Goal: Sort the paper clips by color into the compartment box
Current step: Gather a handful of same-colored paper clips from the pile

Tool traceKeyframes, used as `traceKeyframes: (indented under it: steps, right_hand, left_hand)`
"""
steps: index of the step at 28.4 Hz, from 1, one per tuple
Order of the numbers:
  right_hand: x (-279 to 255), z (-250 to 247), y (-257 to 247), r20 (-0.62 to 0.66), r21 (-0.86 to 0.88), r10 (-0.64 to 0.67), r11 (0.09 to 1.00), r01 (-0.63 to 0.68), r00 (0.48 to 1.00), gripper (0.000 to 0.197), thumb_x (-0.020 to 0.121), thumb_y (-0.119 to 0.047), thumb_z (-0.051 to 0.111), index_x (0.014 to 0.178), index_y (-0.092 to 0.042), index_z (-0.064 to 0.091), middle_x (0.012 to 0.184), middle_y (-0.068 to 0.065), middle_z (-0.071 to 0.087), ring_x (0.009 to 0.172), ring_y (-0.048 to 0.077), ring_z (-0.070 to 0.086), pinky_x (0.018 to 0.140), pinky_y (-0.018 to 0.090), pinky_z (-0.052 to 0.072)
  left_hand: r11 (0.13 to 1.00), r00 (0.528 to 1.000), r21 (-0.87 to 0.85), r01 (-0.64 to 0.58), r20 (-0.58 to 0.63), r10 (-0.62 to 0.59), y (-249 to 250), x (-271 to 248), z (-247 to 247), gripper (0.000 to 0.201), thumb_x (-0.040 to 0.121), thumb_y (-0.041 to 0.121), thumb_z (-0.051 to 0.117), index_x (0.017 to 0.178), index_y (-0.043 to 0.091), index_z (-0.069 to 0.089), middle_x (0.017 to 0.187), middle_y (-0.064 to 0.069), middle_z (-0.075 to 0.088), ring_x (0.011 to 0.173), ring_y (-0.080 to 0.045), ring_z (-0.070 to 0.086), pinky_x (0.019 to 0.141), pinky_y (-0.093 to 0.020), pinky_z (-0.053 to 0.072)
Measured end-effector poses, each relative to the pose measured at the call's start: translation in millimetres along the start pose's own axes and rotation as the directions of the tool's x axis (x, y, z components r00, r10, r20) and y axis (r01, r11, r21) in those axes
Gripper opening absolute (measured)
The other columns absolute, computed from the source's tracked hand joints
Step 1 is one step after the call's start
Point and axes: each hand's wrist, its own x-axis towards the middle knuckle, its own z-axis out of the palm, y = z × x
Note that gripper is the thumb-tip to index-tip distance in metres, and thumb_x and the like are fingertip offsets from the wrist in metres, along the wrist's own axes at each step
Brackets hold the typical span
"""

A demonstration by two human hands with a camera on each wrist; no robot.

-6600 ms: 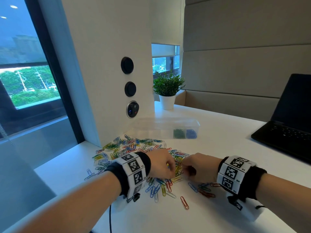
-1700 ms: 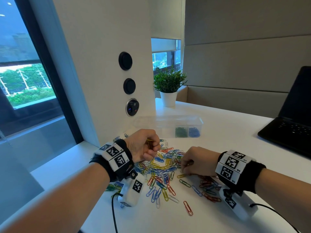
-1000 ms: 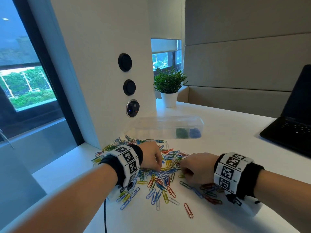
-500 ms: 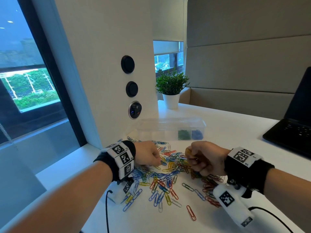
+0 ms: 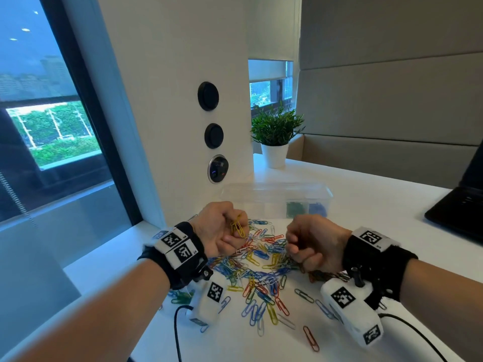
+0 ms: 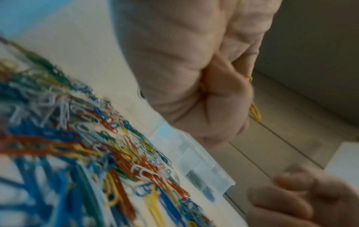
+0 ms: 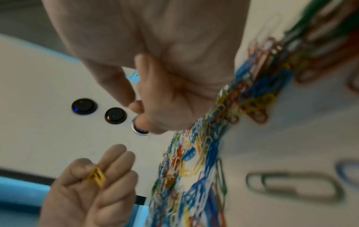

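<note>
- The left hand is raised above the pile of paper clips; its curled fingers grasp a small bunch of yellow paper clips, whose loops stick out past the fingertips; the right wrist view shows the same bunch pinched among the fingers.
- The right hand is lifted beside it, just over the right part of the pile; its fingers are clenched into a fist; whether anything lies inside cannot be told.
- The pile, a mix of blue, red, yellow, green and white clips, lies spread on the white table between and below both hands.
- The clear compartment box stands behind the pile, near the white pillar; green and blue clips sit in its two right-hand compartments.
- A potted plant stands farther back; a laptop sits at the right edge.
</note>
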Motion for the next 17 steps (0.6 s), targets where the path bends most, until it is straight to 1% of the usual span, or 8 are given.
traceKeyframes:
  steps: [2, 3, 4, 6, 8, 9, 14, 17]
  right_hand:
    - [2, 2, -4, -0.138, -0.255, -0.019, 0.967, -0.017, 0.99, 0.023, 0.093, -0.017, 0.048, 0.071, -0.011, 0.051, 0.059, 0.001, 0.042, 0.043, 0.01, 0.026, 0.033, 0.018, 0.022]
    - [2, 4, -6, -0.197, -0.439, -0.092, 0.899, -0.004, 0.976, 0.024, 0.096, -0.019, 0.05, 0.076, -0.01, 0.058, 0.057, -0.002, 0.045, 0.043, 0.01, 0.03, 0.035, 0.02, 0.024]
    - [3, 5, -7, -0.22, -0.636, -0.196, 0.771, 0.012, 0.956, 0.024, 0.098, -0.021, 0.051, 0.082, -0.011, 0.065, 0.055, -0.006, 0.048, 0.043, 0.009, 0.036, 0.038, 0.02, 0.028]
    - [5, 7, -8, -0.135, -0.888, -0.366, 0.457, 0.052, 0.921, 0.025, 0.099, -0.025, 0.051, 0.095, -0.014, 0.073, 0.061, -0.012, 0.063, 0.051, 0.003, 0.052, 0.049, 0.017, 0.041]
    - [7, 6, -6, -0.049, -0.96, -0.392, 0.273, 0.065, 0.918, 0.023, 0.096, -0.026, 0.056, 0.101, -0.018, 0.076, 0.089, -0.008, 0.073, 0.076, 0.005, 0.062, 0.072, 0.02, 0.05]
    - [8, 5, -5, -0.028, -0.974, -0.386, 0.216, 0.061, 0.922, 0.021, 0.094, -0.024, 0.059, 0.101, -0.019, 0.077, 0.097, -0.005, 0.074, 0.083, 0.007, 0.063, 0.078, 0.021, 0.049]
    - [9, -6, -3, -0.026, -0.995, -0.384, 0.095, 0.011, 0.923, 0.015, 0.086, -0.023, 0.068, 0.095, -0.017, 0.078, 0.091, -0.003, 0.073, 0.077, 0.007, 0.06, 0.068, 0.018, 0.044]
    - [9, -13, -5, -0.046, -0.998, -0.411, 0.063, -0.022, 0.911, 0.009, 0.083, -0.024, 0.072, 0.088, -0.019, 0.078, 0.077, -0.01, 0.067, 0.068, 0.002, 0.056, 0.058, 0.014, 0.04]
  left_hand:
    - [0.993, 0.999, -0.112, -0.039, 0.026, 0.042, -3, 1, 0, 0.007, 0.068, 0.011, 0.03, 0.067, 0.017, 0.026, 0.06, -0.004, 0.028, 0.047, -0.01, 0.018, 0.041, -0.01, 0.012]
    - [0.986, 0.998, -0.156, -0.049, 0.039, 0.056, -5, 2, 1, 0.008, 0.067, 0.011, 0.029, 0.067, 0.017, 0.024, 0.059, -0.004, 0.028, 0.045, -0.01, 0.019, 0.041, -0.01, 0.013]
    - [0.98, 0.996, -0.192, -0.058, 0.053, 0.069, -6, 4, 2, 0.007, 0.068, 0.012, 0.028, 0.067, 0.017, 0.024, 0.059, -0.004, 0.029, 0.044, -0.009, 0.021, 0.041, -0.009, 0.013]
    - [0.965, 0.993, -0.253, -0.074, 0.074, 0.096, -9, 6, 3, 0.008, 0.069, 0.013, 0.026, 0.062, 0.015, 0.031, 0.058, -0.004, 0.03, 0.041, -0.009, 0.025, 0.041, -0.009, 0.013]
    - [0.95, 0.99, -0.299, -0.092, 0.074, 0.119, -9, 7, 6, 0.014, 0.07, 0.015, 0.027, 0.06, 0.013, 0.037, 0.058, -0.004, 0.031, 0.039, -0.009, 0.026, 0.04, -0.008, 0.014]
    - [0.946, 0.99, -0.31, -0.098, 0.067, 0.124, -9, 7, 7, 0.016, 0.072, 0.016, 0.028, 0.06, 0.013, 0.038, 0.058, -0.004, 0.031, 0.039, -0.009, 0.026, 0.04, -0.008, 0.014]
    - [0.96, 0.994, -0.255, -0.112, -0.01, 0.113, -5, 7, 10, 0.023, 0.081, 0.025, 0.045, 0.061, 0.017, 0.036, 0.059, -0.001, 0.03, 0.039, -0.008, 0.022, 0.038, -0.012, 0.009]
    - [0.983, 0.996, -0.167, -0.074, -0.066, 0.064, -2, 7, 12, 0.028, 0.089, 0.022, 0.05, 0.063, 0.018, 0.04, 0.057, 0.001, 0.031, 0.038, -0.006, 0.022, 0.035, -0.012, 0.01]
